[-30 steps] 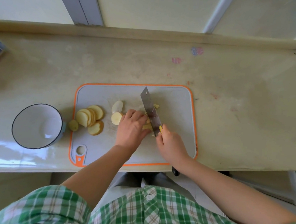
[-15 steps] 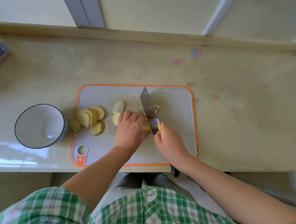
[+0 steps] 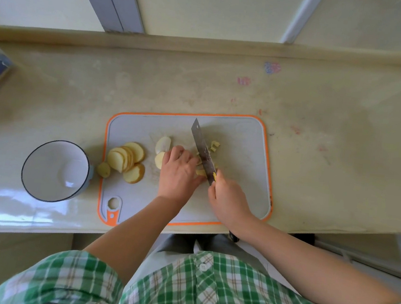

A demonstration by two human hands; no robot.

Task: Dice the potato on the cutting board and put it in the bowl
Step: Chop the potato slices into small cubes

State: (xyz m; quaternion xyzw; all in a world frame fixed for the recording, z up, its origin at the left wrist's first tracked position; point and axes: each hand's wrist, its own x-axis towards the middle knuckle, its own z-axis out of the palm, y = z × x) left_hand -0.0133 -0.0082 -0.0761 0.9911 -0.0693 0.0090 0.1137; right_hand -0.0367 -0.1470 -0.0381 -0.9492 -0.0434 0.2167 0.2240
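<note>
One bowl (image 3: pixel 56 171) beside cutting board (image 3: pixel 250 142), holding no potato.

Bright daylight, glare on the counter (image 3: pixel 15 206), edges bowed by the wide lens.

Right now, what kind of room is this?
Probably a home kitchen: a cutting board with potato slices lies on a pale countertop, with a knife and a bowl.

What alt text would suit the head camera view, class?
A right hand cuts potato pieces with a knife while the left hand steadies them on an orange-rimmed cutting board. Potato slices and an empty bowl sit left.
</note>
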